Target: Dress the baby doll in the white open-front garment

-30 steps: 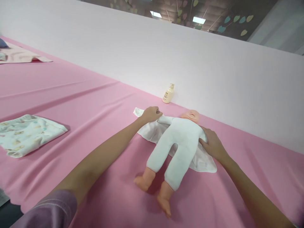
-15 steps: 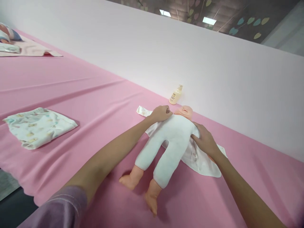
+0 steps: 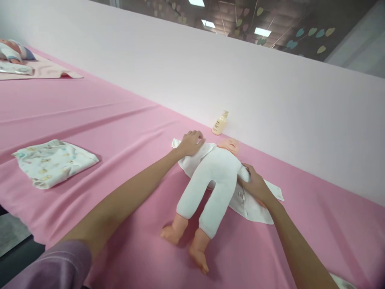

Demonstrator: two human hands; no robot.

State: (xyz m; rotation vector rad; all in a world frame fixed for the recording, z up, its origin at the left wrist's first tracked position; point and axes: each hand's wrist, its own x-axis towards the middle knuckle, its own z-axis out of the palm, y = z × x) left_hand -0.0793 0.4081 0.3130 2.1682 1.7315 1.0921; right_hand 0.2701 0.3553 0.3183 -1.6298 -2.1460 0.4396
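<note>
A baby doll with a white cloth body lies on its back, its bare feet toward me. Under it a white baby shirt is spread open, one part out to each side. My left hand rests on the shirt's left part near the doll's shoulder, fingers loosely bent and thumb apart. At the doll's other side, my right hand is closed around its arm, thumb toward the body and fingers above. Part of that arm is hidden by my hand.
A yellowish pump bottle stands by the white wall behind the doll's head. Folded printed cloth lies at left on the pink sheet. Another doll lies far left on a pale mat. White fabric shows at the bottom right edge.
My left hand has moved left, away from the doll's chest, and its fist has loosened; more of the shirt's left part shows. My right hand stays at the doll's arm. The view has shifted slightly.
</note>
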